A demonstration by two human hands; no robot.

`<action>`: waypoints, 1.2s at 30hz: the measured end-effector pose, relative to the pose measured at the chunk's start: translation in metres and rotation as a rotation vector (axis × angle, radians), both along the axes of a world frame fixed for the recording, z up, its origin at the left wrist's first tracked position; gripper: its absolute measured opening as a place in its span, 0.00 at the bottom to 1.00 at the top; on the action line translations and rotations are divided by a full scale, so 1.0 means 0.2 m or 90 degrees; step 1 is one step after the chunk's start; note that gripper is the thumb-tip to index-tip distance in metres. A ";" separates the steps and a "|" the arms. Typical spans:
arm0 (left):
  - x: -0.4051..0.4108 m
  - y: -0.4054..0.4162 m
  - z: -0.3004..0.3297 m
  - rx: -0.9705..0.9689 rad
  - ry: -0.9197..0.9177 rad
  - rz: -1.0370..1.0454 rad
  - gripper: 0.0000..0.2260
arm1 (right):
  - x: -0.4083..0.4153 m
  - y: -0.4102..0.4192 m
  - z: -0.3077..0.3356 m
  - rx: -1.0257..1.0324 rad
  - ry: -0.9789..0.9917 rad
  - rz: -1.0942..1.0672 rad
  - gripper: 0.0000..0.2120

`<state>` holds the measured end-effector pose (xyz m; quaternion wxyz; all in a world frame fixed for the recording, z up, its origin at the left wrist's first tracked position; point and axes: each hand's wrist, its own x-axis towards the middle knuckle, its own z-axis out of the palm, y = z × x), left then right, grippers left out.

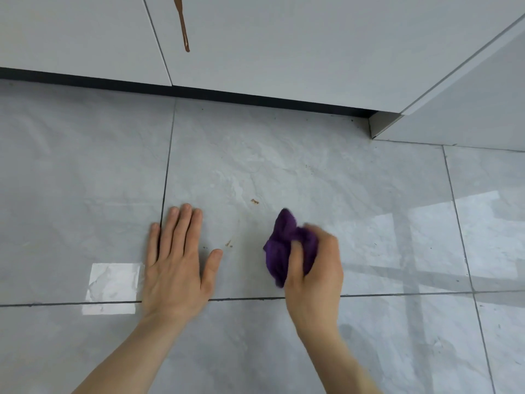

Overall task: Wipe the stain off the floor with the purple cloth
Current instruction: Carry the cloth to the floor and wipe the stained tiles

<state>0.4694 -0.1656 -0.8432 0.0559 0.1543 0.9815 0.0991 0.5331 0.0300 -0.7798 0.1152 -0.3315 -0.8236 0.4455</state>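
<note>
A crumpled purple cloth (281,245) is bunched in my right hand (315,271), pressed against the grey tiled floor (284,166). Small brown stain spots remain on the tile: one (254,201) just beyond the cloth and another (229,244) between my hands. A faint smeared arc curves between these two spots. My left hand (176,263) lies flat on the floor with fingers spread, left of the stain, holding nothing. The right hand looks slightly blurred.
White cabinet doors (284,52) run along the back above a dark toe-kick (199,93). A brown drip streak (183,27) runs down one door. Another cabinet (468,109) juts out at the right. Tiny dark specks lie near the toe-kick.
</note>
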 end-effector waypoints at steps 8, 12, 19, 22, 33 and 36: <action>0.00 0.00 0.02 -0.004 -0.007 0.000 0.34 | -0.42 -0.04 -0.02 -0.163 0.025 -0.122 0.06; 0.00 0.00 0.03 -0.010 -0.016 0.001 0.34 | -0.48 -0.14 -0.15 0.094 -0.079 0.157 0.23; 0.00 0.00 0.04 -0.009 -0.031 -0.007 0.34 | -0.42 -0.13 -0.25 0.433 -0.229 0.339 0.38; 0.00 0.00 0.04 0.002 -0.033 -0.002 0.34 | -0.34 -0.13 -0.25 0.457 -0.216 0.402 0.36; -0.01 0.00 0.03 -0.007 -0.029 -0.007 0.36 | 0.11 0.01 -0.27 0.490 -0.140 0.476 0.34; 0.00 0.00 0.02 -0.017 -0.027 -0.006 0.36 | 0.14 0.06 -0.29 0.489 -0.150 0.429 0.35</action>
